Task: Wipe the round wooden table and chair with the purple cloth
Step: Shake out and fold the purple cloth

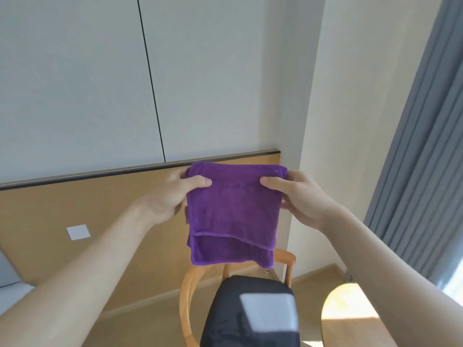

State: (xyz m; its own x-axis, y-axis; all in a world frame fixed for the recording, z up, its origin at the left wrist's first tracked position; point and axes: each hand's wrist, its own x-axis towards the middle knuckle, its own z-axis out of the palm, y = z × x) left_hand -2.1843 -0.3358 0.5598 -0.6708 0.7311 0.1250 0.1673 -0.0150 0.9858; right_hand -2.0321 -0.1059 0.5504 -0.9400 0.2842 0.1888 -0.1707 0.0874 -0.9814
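The purple cloth (231, 214) hangs folded in the air at the middle of the view. My left hand (172, 196) pinches its upper left corner and my right hand (298, 196) pinches its upper right corner, thumbs on the near face. Below the cloth stands the wooden chair (186, 294) with a curved back rail and a black seat cushion (250, 314). The round wooden table (350, 319) shows only as a sunlit arc at the lower right, partly hidden by my right forearm.
A wood-panelled wall (75, 204) with a white switch plate (78, 232) runs behind the chair. Grey curtains (426, 146) hang at the right. A pale rectangular patch (269, 311) lies on the cushion. A white surface (12, 294) is at the far left edge.
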